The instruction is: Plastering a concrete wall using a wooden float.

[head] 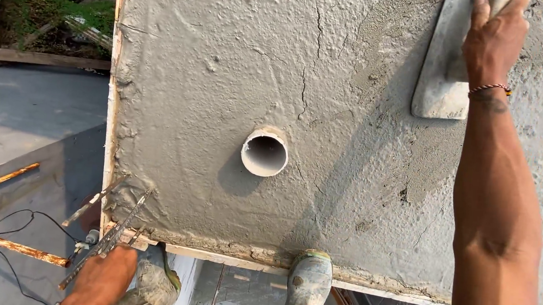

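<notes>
Now smoothing: right hand [494, 41] grips the trowel [441, 69] on wet plaster wall [226, 70], two o'clock from the pipe [265, 153]; left hand [102, 278] fingers hidden. Next stroke wants even pressure.

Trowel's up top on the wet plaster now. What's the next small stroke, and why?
Probably draw the plastering trowel, held by the right hand, down-left toward the pipe opening. Cracks show in the plaster there, and the surface looks rougher than the smeared patch beside the trowel.
</notes>
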